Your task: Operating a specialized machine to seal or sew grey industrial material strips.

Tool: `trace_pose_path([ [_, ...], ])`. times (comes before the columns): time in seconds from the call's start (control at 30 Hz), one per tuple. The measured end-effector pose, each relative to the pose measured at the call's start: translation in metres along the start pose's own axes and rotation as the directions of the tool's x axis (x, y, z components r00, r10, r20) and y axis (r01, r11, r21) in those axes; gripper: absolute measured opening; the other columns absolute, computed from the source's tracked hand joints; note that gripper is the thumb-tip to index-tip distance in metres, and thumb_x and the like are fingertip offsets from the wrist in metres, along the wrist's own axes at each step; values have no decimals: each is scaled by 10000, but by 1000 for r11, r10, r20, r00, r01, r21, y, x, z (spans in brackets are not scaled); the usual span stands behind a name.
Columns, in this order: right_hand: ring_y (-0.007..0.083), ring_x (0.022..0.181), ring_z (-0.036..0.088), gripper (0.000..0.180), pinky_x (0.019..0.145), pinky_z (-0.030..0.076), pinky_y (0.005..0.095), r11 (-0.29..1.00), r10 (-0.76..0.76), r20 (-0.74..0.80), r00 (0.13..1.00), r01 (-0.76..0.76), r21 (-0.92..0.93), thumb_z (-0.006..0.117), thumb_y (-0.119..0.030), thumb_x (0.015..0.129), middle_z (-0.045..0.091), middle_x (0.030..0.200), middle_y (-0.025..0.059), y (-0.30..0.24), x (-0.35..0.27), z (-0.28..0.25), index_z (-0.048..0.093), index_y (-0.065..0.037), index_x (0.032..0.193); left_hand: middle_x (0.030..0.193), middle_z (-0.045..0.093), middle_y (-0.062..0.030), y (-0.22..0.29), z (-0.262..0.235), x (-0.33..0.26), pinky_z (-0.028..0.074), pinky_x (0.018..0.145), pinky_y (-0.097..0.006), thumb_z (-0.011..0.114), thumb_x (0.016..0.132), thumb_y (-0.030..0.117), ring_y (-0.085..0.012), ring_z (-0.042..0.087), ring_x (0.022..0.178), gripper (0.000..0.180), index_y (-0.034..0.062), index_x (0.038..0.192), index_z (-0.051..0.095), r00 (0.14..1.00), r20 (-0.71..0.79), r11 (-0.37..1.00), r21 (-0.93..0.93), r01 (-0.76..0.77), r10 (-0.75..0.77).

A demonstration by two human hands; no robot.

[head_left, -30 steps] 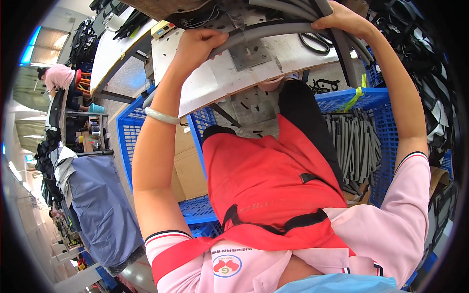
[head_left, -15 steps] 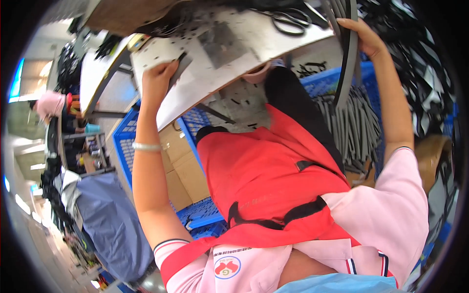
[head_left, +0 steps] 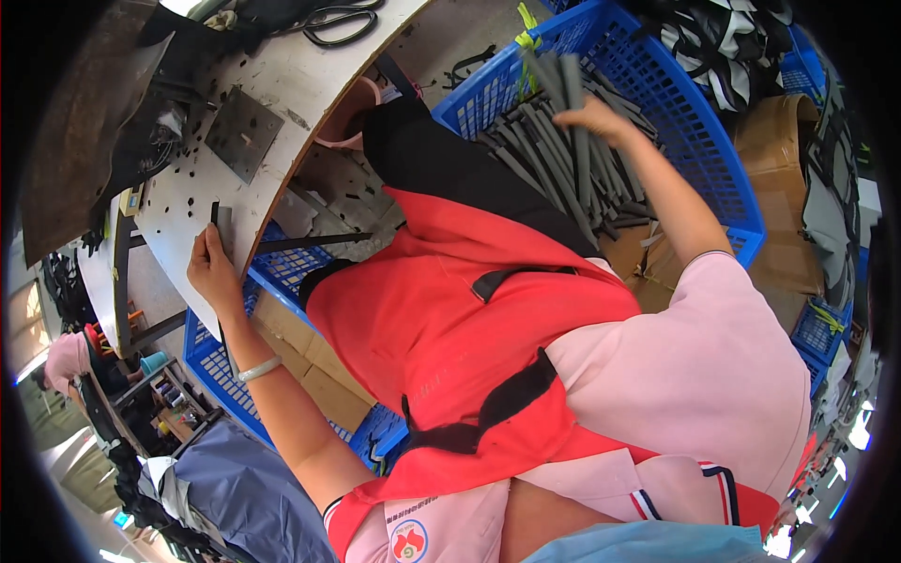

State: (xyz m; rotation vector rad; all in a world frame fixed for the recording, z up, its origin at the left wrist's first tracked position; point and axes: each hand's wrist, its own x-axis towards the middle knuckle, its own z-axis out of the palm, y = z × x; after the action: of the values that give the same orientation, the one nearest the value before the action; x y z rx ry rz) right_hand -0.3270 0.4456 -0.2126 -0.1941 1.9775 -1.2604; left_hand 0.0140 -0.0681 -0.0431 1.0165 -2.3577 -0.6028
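Observation:
My left hand [head_left: 216, 270] is at the front edge of the white table [head_left: 310, 80], its fingers closed on a short grey strip [head_left: 224, 221] with a narrow black piece beside it. Out to the right, over a blue plastic basket [head_left: 709, 159], my right hand [head_left: 599, 122] grips a small bunch of grey strips [head_left: 559, 83] that stick up past the fingers, slightly blurred. Below that hand, many similar grey strips [head_left: 549, 155] lie heaped in the basket. Whether they are solid or hollow I cannot tell.
Black-handled scissors [head_left: 343, 21] and a dark metal plate [head_left: 244, 134] lie on the table among black scraps. A pink bin [head_left: 352, 113] stands beneath its edge. Another blue basket [head_left: 211, 361] holds cardboard. A person in pink [head_left: 68, 361] is far left.
My right hand has moved with the grey strips from beside the table to over the basket. My view has turned rightward. The left hand still holds its short strip.

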Motion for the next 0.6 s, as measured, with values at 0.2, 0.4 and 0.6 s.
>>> trace_pose_path([
  [0.2,325,1226,475,744,1014,392,413,623,-287,-4,958,183,-761,767,-245,731,503,1270,227,62,-5,114,417,-73,1364,751,672,-108,15,-3,-12,463,661,-292,572,944,272,-140,581,676,298,2,966,697,993,-79,996,-8,-93,92],
  [0.4,231,802,628,173,725,497,300,603,-796,-169,581,738,-305,629,-95,851,640,928,120,-143,-16,134,633,-8,1000,766,677,-140,15,2,-20,470,657,-317,568,939,262,-193,628,687,285,6,957,692,986,-134,994,-34,-105,99],
  [0.6,313,1033,598,240,915,467,396,180,-945,66,319,680,-711,629,-136,828,627,1067,155,-287,49,142,637,-26,1041,765,672,-142,35,-3,-19,468,665,-319,583,922,259,-206,629,699,269,18,968,693,992,-125,999,-27,-32,29],
])
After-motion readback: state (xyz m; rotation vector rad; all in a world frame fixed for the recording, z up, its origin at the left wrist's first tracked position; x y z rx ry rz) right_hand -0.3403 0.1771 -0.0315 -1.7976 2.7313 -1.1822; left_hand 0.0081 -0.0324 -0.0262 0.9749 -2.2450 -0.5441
